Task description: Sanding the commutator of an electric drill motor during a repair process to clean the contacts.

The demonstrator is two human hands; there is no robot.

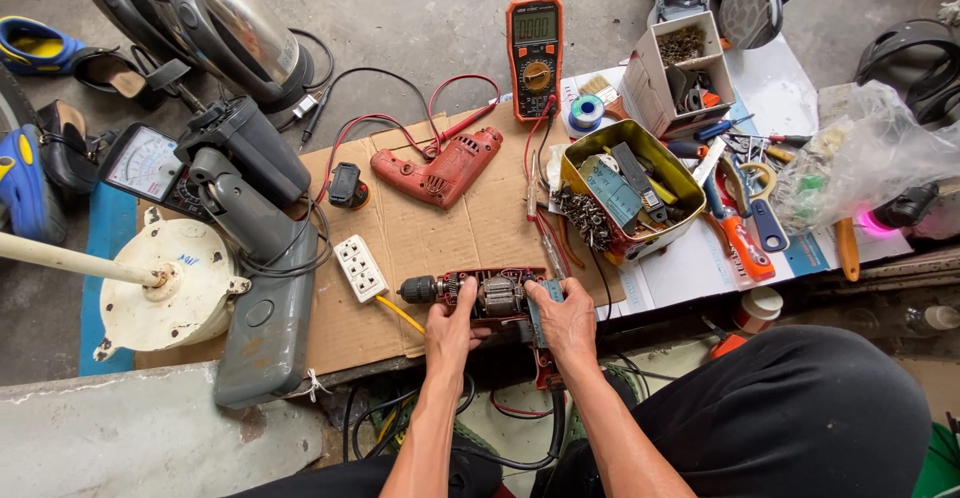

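Note:
An opened red electric drill [490,296] lies on a sheet of cardboard [420,238] with its motor and chuck exposed, chuck pointing left. My left hand [452,330] rests on the drill's front part, fingers over the gear end. My right hand [565,320] grips the rear part near the motor, holding a small grey-blue piece against it. The drill's red cover half [440,171] lies farther back on the cardboard.
An orange multimeter [534,56] with red leads stands behind. A yellow tin [630,190] of screws and parts, a white box, screwdrivers and pliers [735,238] lie right. A white socket strip [361,268], grey fan base [262,288], kettle and shoes sit left.

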